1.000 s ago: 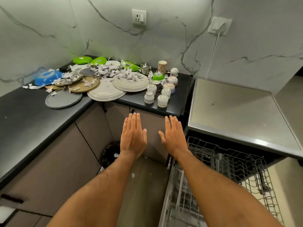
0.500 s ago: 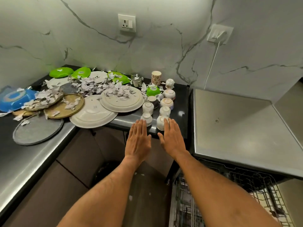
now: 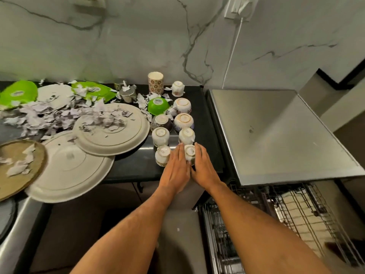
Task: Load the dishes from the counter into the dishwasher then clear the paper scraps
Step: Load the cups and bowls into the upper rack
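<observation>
Several small white cups stand upside down on the black counter [image 3: 136, 165]. My left hand [image 3: 174, 170] and my right hand [image 3: 203, 168] lie flat with straight fingers on either side of the nearest cup [image 3: 190, 152], touching it. A second cup [image 3: 162, 156] sits just left of my left hand. Behind are more cups, a green bowl [image 3: 158, 105] and a patterned tumbler [image 3: 155, 82]. Two large cream plates [image 3: 112, 129] [image 3: 69, 167] lie overturned to the left, with paper scraps [image 3: 59, 115] strewn over them. The dishwasher rack [image 3: 286, 218] is pulled out at the lower right.
Green plates [image 3: 18, 93], a brass-coloured plate [image 3: 17, 165] and a small steel pot [image 3: 128, 94] crowd the counter's left and back. The dishwasher's steel top [image 3: 276, 135] lies right of the counter. A white cable [image 3: 233, 50] runs down the marble wall.
Both hands have moved forward over the counter edge and closed in around the nearest upturned cup. The view has come closer and tilted down.
</observation>
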The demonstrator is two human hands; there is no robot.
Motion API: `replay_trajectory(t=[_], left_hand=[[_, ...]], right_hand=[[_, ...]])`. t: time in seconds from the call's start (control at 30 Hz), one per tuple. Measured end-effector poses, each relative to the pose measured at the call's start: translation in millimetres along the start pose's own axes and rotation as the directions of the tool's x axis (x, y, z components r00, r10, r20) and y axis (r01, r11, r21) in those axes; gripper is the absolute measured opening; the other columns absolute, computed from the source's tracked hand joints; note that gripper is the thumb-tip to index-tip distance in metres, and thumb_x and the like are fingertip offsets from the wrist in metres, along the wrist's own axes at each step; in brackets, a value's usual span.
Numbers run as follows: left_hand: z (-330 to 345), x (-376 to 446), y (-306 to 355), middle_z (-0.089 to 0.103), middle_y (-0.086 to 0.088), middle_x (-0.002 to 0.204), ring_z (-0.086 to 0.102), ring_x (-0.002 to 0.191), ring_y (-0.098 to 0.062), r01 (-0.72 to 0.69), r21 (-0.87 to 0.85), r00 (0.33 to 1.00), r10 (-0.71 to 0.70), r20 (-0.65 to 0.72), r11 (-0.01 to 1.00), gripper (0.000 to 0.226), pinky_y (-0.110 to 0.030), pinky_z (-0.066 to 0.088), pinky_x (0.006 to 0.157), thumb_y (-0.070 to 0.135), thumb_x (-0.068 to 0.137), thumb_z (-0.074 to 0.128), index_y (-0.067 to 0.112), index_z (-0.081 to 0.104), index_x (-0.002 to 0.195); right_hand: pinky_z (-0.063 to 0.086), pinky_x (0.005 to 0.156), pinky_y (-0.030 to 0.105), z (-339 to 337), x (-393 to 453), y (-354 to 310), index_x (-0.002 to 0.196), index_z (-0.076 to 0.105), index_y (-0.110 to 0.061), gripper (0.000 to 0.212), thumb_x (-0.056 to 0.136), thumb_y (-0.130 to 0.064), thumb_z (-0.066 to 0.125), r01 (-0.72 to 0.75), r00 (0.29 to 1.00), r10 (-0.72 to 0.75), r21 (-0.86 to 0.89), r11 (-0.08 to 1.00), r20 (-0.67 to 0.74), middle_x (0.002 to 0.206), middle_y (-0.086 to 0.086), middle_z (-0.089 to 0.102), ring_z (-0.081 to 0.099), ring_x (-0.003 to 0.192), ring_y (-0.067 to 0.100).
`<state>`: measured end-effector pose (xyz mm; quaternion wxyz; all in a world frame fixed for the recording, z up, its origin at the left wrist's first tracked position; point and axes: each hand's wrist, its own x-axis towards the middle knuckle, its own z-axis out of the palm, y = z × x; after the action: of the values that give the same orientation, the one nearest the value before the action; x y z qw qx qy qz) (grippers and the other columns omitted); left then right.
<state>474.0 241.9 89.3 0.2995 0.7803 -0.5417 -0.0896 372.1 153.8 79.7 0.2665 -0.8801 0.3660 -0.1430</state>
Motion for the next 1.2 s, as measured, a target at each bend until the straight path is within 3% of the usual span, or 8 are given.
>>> replay_trajectory(t=[0.13, 0.27, 0.37, 0.53, 0.7, 0.87, 1.2], left_hand=[[2.7, 12.5, -9.6, 0.031, -0.015, 0.159, 0.028, 0.147, -0.023, 0.045, -0.184, 0.998, -0.034, 0.06, 0.982, 0.067, -0.043, 0.023, 0.123, 0.025, 0.103, 0.047, 0.005, 0.013, 0.158], [5.3, 14.3, -12.5, 0.033, -0.012, 0.155, 0.029, 0.143, -0.019, 0.073, -0.236, 0.997, -0.062, 0.053, 0.969, 0.063, -0.023, 0.013, 0.119, 0.023, 0.102, 0.049, 0.006, 0.021, 0.156], [6.6, 12.9, -12.9, 0.035, -0.007, 0.152, 0.032, 0.14, -0.016, 0.03, -0.244, 0.999, -0.021, 0.04, 0.969, 0.062, -0.018, 0.015, 0.115, 0.026, 0.1, 0.053, 0.009, 0.027, 0.154], [16.0, 12.6, -1.9, 0.038, -0.002, 0.148, 0.039, 0.138, -0.015, -0.089, -0.298, 0.994, 0.105, 0.039, 0.95, 0.062, -0.036, 0.035, 0.117, 0.037, 0.099, 0.055, 0.01, 0.033, 0.151], [36.1, 2.5, 40.8, 0.041, -0.003, 0.142, 0.044, 0.131, -0.014, -0.211, -0.323, 0.971, 0.237, 0.043, 0.923, 0.058, -0.032, 0.038, 0.113, 0.033, 0.1, 0.058, 0.006, 0.037, 0.147], [74.7, -19.5, 89.2, 0.041, -0.007, 0.142, 0.046, 0.129, -0.021, -0.295, -0.343, 0.93, 0.35, 0.111, 0.892, 0.058, -0.04, 0.041, 0.111, 0.03, 0.1, 0.059, 0.003, 0.037, 0.146], [183.1, -84.9, 171.5, 0.042, -0.003, 0.137, 0.047, 0.127, -0.018, -0.313, -0.393, 0.816, 0.457, 0.354, 0.865, 0.056, -0.039, 0.041, 0.11, 0.025, 0.095, 0.065, 0.009, 0.04, 0.141]], right_hand=[[0.046, 0.108, 0.034, 5.4, 9.2, -5.0, 0.158, 0.017, -0.012, 0.087, 0.089, -0.013, 0.07, -0.017, 1.0, 0.017, 0.034, 0.999, -0.004, 0.152, 0.008, 0.029, 0.048, 0.13, 0.021], [0.05, 0.102, 0.033, 10.9, 8.3, -6.2, 0.154, 0.025, -0.014, 0.078, 0.091, -0.014, 0.07, -0.034, 0.997, 0.037, 0.049, 0.998, -0.064, 0.144, 0.003, 0.035, 0.05, 0.121, 0.015], [0.05, 0.102, 0.032, 9.3, -1.4, -5.2, 0.152, 0.03, -0.014, 0.074, 0.089, -0.012, 0.071, -0.043, 0.992, 0.052, 0.086, 0.995, -0.111, 0.142, 0.001, 0.035, 0.051, 0.12, 0.014], [0.052, 0.099, 0.033, -9.5, -21.9, 5.7, 0.152, 0.033, -0.015, 0.078, 0.083, -0.011, 0.07, -0.079, 0.978, 0.1, 0.117, 0.99, -0.184, 0.142, -0.002, 0.037, 0.051, 0.122, 0.016], [0.052, 0.099, 0.031, -38.6, -58.9, 39.3, 0.151, 0.037, -0.01, 0.084, 0.075, -0.012, 0.072, -0.1, 0.961, 0.126, 0.113, 0.989, -0.245, 0.14, 0.001, 0.039, 0.05, 0.122, 0.016], [0.054, 0.095, 0.037, -62.0, -112.6, 80.4, 0.146, 0.043, -0.003, 0.079, 0.071, -0.01, 0.068, -0.14, 0.939, 0.167, 0.11, 0.984, -0.302, 0.134, 0.006, 0.042, 0.054, 0.114, 0.022], [0.049, 0.101, 0.034, -74.8, -243.0, 173.6, 0.145, 0.041, -0.007, 0.08, 0.073, -0.014, 0.075, -0.409, 0.847, 0.441, 0.167, 0.897, -0.296, 0.138, 0.005, 0.039, 0.05, 0.121, 0.024]])
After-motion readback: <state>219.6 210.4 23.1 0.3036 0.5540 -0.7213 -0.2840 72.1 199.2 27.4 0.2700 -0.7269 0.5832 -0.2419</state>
